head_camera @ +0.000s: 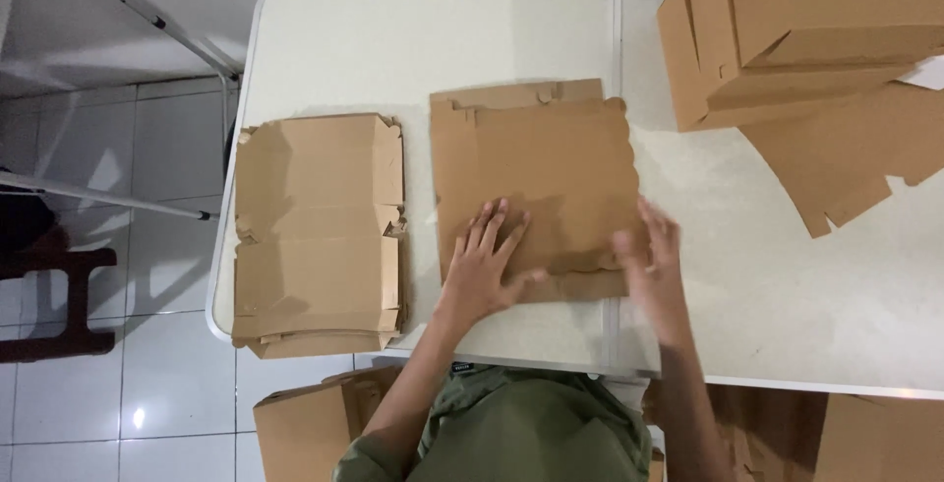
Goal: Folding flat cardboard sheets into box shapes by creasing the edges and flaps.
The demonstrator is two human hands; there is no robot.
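Left hand: I see my left hand (489, 256) flat, fingers spread, palm pressing on the near edge of the flat cardboard blank (536, 182); it holds nothing, it only bears down.
Right hand: my right hand (649, 261) is blurred at the blank's near right corner; fingers look loosely extended, touching or just over the edge; I cannot tell whether it pinches the card.
Blank, position: it lies flat at the middle of the table, directly ahead of both hands, stretching away from them; its near edge sits under my fingers.
Blank, axis: close to square, slightly longer going away from me; a narrow flap strip runs along the far edge, and the right side has a scalloped cut.
Nearer hand: both touch the near edge; the left is fuller on the card.
Surface: a white folding table (354, 44) with a seam running front to back just beside the blank's right side.
Neighbours: a stack of flattened blanks (320, 231) to the left, apart from my blank; folded brown boxes (787, 30) far right.
Room: white floor tiles (167, 374) to the left; more cardboard (305, 428) below the table's near edge.
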